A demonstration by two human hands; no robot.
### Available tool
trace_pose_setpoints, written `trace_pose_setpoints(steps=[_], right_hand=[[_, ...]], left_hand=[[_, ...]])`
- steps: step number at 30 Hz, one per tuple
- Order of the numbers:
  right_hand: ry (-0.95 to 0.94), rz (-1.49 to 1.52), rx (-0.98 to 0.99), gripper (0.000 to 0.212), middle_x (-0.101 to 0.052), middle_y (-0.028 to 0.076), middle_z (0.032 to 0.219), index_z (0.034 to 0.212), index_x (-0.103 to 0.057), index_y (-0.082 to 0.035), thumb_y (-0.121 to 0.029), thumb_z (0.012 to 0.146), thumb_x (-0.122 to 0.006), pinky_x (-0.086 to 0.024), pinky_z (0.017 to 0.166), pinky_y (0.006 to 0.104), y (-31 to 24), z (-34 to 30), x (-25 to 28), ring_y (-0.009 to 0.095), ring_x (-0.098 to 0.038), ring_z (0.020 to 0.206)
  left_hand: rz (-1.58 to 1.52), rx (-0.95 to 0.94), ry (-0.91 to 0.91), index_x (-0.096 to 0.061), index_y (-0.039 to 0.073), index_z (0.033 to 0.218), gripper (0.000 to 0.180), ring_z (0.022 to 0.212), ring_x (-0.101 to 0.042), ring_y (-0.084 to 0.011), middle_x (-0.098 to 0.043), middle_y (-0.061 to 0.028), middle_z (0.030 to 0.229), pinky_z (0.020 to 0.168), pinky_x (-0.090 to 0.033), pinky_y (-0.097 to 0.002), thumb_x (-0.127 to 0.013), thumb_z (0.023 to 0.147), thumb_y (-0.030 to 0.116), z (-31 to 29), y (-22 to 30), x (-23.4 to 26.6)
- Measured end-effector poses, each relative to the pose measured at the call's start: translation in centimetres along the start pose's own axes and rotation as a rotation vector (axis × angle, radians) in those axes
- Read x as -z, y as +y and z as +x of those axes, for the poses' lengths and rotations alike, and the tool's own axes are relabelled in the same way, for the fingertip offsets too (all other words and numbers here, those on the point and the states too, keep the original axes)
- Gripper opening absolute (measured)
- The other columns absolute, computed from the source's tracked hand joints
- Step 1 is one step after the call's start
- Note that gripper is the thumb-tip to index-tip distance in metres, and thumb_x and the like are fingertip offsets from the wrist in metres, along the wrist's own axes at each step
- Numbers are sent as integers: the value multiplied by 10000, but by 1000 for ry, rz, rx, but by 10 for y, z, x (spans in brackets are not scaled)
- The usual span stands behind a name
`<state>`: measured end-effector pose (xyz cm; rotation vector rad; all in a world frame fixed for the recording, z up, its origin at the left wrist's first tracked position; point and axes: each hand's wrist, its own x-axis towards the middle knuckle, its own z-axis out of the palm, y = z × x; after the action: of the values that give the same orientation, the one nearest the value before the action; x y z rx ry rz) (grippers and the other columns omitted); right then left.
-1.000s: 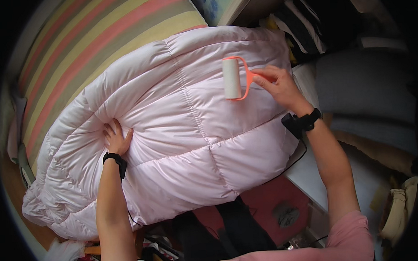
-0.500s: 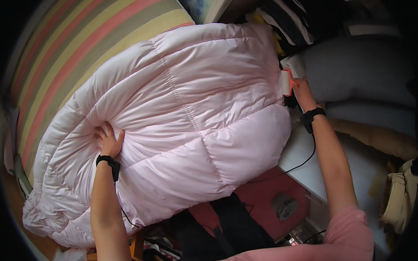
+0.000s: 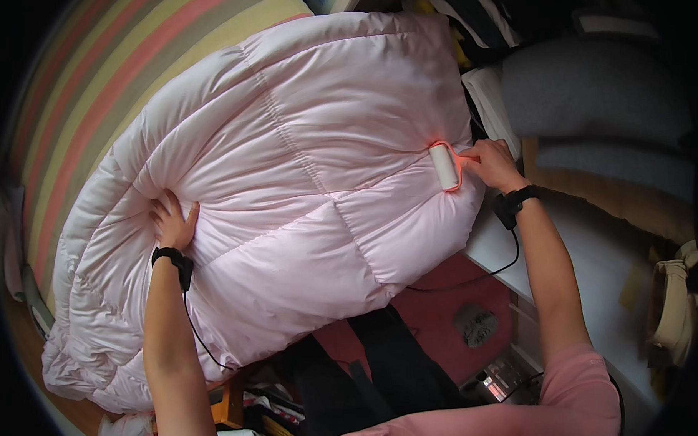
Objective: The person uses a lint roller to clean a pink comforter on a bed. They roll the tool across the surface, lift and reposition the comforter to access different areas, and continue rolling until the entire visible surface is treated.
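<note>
A thick, pale pink quilted comforter (image 3: 289, 266) lies bunched across the bed. My left hand (image 3: 175, 222) presses down into it with fingers spread, and the fabric gathers in creases around the palm. At the comforter's right end my right hand (image 3: 492, 165) is closed round the handle of a lint roller (image 3: 443, 167) with a white roll and an orange-red frame. The roll rests against the pink fabric, which dips beneath it. Each wrist wears a black strap with a cable.
A striped sheet (image 3: 92, 127) covers the bed behind the comforter. Grey folded bedding (image 3: 591, 94) is piled at the right beside a white surface (image 3: 573, 248). A beige strap-like item (image 3: 669, 307) lies far right. Below are a red floor area (image 3: 437, 307) and a grey round patch (image 3: 474, 326).
My right hand has brought the lint roller leftward and a little down, from the comforter's right edge onto its top. My left hand stays pressed in nearly the same spot.
</note>
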<state>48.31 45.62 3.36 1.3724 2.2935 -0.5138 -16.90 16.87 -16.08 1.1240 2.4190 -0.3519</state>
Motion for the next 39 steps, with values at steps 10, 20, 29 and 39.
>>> trace_pose_setpoints(steps=[10, 20, 29, 39], right_hand=[[390, 204, -379, 328, -664, 178, 1247, 1289, -669, -78, -235, 1008, -605, -509, 960, 463, -45, -55, 9, 383, -622, 1162], [434, 966, 92, 354, -672, 221, 1135, 1302, -595, 25, -202, 1030, -597, -528, 883, 463, -339, -18, -40, 413, -658, 1027], [203, 722, -124, 388, -649, 227, 990, 1357, -612, 0, -109, 985, -633, -530, 736, 481, -312, -170, -120, 434, -652, 866], [411, 1060, 34, 389, -663, 222, 1086, 1338, -599, 55, -149, 1007, -628, -528, 871, 395, -385, -132, -95, 360, -663, 984]], left_hand=[[-21, 37, -57, 2, 300, 1668, 1020, 1542, -37, -543, 53, -247, 1711, 1104, -218, -799, -484, 914, 785, -4, 8, 8], [-73, 83, -127, 17, 286, 1667, 1067, 1547, 13, -540, 91, -247, 1707, 1111, -189, -804, -496, 891, 808, -17, 27, 32], [-111, 90, -135, 27, 294, 1666, 1094, 1551, 40, -531, 127, -237, 1707, 1117, -170, -801, -521, 873, 812, -17, 38, 41], [-205, -27, -87, -92, 284, 1668, 1047, 1553, -4, -529, 55, -234, 1714, 1125, -211, -783, -536, 872, 800, -24, 18, 41]])
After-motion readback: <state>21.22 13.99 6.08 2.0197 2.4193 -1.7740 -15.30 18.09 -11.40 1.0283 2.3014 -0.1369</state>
